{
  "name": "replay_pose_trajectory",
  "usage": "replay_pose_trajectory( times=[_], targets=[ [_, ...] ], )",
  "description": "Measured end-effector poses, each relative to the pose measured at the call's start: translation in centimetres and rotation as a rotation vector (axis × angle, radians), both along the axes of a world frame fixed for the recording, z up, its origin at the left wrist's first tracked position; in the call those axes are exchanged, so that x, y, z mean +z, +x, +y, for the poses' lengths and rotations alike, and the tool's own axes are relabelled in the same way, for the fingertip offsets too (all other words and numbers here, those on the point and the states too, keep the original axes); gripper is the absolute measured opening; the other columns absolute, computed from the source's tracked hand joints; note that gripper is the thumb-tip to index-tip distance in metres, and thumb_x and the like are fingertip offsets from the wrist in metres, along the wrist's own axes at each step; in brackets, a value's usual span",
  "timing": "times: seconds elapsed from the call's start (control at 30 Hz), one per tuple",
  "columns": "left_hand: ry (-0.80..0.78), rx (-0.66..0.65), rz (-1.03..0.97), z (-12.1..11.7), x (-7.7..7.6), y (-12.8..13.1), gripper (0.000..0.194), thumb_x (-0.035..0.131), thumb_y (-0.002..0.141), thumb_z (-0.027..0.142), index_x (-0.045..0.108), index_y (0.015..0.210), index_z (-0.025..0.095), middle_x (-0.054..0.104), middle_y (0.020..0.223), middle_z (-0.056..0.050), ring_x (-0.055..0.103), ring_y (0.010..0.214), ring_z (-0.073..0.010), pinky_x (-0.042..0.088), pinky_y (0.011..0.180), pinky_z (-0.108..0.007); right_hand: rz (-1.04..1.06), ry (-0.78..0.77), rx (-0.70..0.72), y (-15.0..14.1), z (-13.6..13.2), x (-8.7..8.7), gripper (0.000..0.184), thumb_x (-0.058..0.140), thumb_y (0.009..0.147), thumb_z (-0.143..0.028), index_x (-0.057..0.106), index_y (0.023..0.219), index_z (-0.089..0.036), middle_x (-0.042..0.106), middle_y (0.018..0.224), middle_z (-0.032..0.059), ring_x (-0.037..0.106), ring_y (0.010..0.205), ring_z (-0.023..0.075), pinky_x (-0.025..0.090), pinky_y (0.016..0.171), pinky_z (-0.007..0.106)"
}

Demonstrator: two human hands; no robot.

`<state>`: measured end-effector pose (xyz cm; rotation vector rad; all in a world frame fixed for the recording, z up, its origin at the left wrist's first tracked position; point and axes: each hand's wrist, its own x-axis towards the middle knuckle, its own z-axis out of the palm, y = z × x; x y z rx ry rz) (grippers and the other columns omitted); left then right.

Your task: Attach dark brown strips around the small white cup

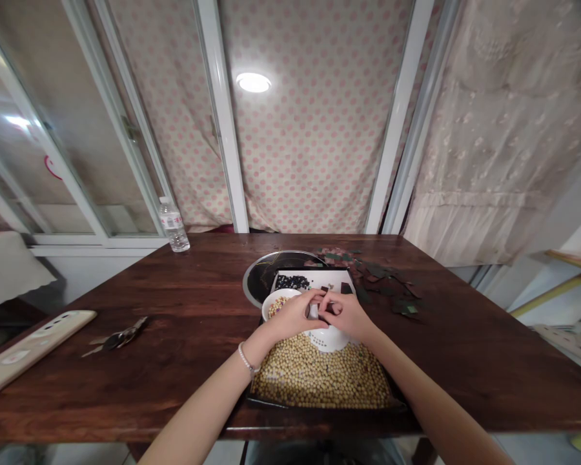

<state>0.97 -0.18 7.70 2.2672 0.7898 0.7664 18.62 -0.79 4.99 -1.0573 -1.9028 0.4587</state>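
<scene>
A black tray (271, 402) on the dark wooden table (174, 336) holds a heap of yellow soybeans (319, 378) and a small pile of black beans (292, 281) at its far end. A white bowl (273, 301) with some beans sits at the tray's left, and a white strainer-like dish (326, 339) lies among the soybeans. My left hand (294, 314) and my right hand (346, 314) meet above that dish. Their fingers are curled and pinched together on something too small to make out. A bead bracelet is on my left wrist.
A round metal plate (259, 274) lies behind the tray. Dark scraps (392, 284) are scattered at the far right. A water bottle (173, 224) stands at the far left corner. Keys (119, 337) and a long beige board (29, 349) lie on the left.
</scene>
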Motion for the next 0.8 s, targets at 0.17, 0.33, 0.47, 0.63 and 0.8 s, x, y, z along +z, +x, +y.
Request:
replay_pose_trajectory(
  times=[0.17, 0.33, 0.47, 0.63, 0.8],
  targets=[
    [-0.006, 0.002, -0.004, 0.0, 0.0, 0.0, 0.06, 0.077, 0.064, 0.026, 0.049, 0.117, 0.021, 0.06, 0.116, -0.009, 0.057, 0.106, -0.0256, 0.043, 0.09, -0.037, -0.001, 0.041, -0.043, 0.0, -0.1, 0.2, 0.007, 0.055, 0.071, -0.017, 0.056, 0.065, -0.02, 0.033, 0.042, -0.0093, 0.031, 0.039, 0.0086, 0.023, 0.042, 0.02],
    [-0.005, -0.001, -0.011, 0.0, 0.0, 0.0, 0.059, 0.076, 0.065, 0.025, 0.049, 0.117, 0.021, 0.06, 0.115, -0.008, 0.057, 0.105, -0.0248, 0.043, 0.09, -0.036, -0.02, 0.06, -0.05, -0.1, -0.1, 0.2, 0.007, 0.054, 0.072, -0.017, 0.057, 0.066, -0.019, 0.038, 0.045, -0.0081, 0.033, 0.041, 0.009, 0.024, 0.044, 0.02],
    [-0.011, 0.0, -0.01, 0.0, 0.0, 0.0, 0.059, 0.076, 0.065, 0.023, 0.049, 0.117, 0.021, 0.06, 0.116, -0.008, 0.057, 0.106, -0.025, 0.043, 0.091, -0.037, -0.034, 0.068, -0.032, 0.0, 0.0, 0.0, 0.008, 0.054, 0.07, -0.015, 0.057, 0.065, -0.019, 0.035, 0.044, -0.0084, 0.032, 0.041, 0.009, 0.024, 0.044, 0.02],
    [-0.001, 0.015, -0.013, -0.1, 0.1, 0.1, 0.057, 0.076, 0.064, 0.024, 0.05, 0.115, 0.021, 0.06, 0.115, -0.007, 0.056, 0.104, -0.0246, 0.042, 0.09, -0.036, -0.027, 0.09, -0.05, 0.1, 0.1, 0.1, 0.009, 0.053, 0.07, -0.013, 0.057, 0.066, -0.019, 0.041, 0.047, -0.0072, 0.034, 0.042, 0.0092, 0.025, 0.045, 0.02],
    [0.0, 0.038, -0.018, 0.1, -0.2, -0.1, 0.06, 0.076, 0.064, 0.022, 0.048, 0.118, 0.019, 0.062, 0.109, -0.007, 0.059, 0.096, -0.0233, 0.045, 0.084, -0.034, 0.003, 0.115, -0.012, -1.2, 0.2, 0.2, 0.008, 0.055, 0.072, -0.016, 0.059, 0.065, -0.019, 0.045, 0.049, -0.0061, 0.037, 0.044, 0.0096, 0.028, 0.047, 0.02]
  ],
)
